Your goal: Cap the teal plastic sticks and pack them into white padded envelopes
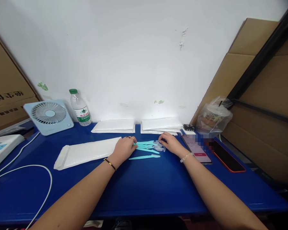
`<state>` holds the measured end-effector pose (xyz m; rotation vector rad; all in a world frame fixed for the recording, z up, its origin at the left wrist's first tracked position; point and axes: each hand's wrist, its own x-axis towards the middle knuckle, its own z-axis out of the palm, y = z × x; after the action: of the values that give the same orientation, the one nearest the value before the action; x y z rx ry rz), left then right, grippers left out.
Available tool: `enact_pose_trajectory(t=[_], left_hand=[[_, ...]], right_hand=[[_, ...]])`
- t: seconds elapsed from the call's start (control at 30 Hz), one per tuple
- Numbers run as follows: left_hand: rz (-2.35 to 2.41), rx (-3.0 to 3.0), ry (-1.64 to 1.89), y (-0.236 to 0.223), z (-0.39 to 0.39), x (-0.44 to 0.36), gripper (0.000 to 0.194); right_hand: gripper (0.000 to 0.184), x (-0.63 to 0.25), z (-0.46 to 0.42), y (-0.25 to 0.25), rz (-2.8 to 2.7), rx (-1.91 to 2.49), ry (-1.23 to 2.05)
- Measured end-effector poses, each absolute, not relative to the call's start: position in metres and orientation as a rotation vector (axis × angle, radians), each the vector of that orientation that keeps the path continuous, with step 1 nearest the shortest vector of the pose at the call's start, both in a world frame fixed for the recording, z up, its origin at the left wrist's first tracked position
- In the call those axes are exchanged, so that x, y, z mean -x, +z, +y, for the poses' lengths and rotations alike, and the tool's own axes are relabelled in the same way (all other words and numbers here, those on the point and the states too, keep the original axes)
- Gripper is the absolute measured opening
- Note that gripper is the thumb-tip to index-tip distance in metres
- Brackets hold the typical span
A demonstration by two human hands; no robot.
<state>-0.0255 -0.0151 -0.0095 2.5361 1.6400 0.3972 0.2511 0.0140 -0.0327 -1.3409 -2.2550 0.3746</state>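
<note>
A small heap of turquoise eyebrow razors [146, 145] lies on the blue table between my hands, handles to the left. One more turquoise razor [145, 157] lies apart, nearer me. My left hand [124, 147] is closed at the handle end of the heap, its fingertips on the handles; how many it grips is hidden. At the right end of the heap are several clear plastic caps [159, 147]. Over these caps my right hand [170, 143] has its fingers bent down and drawn together, with a clear cap at the fingertips.
A white padded envelope [86, 154] lies left of my left hand. Two stacks of white envelopes [115, 125] [160, 124] rest against the wall. Around them are a bottle [80, 108], fan [49, 116], white cable [50, 179], two phones [198, 150] [228, 158] and a bagged cup [213, 116].
</note>
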Motion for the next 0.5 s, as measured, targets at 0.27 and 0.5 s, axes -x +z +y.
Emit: enact_pose_trajectory(t=[0.27,0.5], left_hand=[[1.636,-2.569,0.445,-0.008,-0.013,0.028,0.023],[1.523,-2.393,0.568,-0.003,-0.015,0.03,0.027]], right_hand=[[0.023,-0.254,0.009,-0.031,-1.904,1.293,0.592],[0.033,-0.25,0.0,-0.021,-1.485,1.113,1.085]])
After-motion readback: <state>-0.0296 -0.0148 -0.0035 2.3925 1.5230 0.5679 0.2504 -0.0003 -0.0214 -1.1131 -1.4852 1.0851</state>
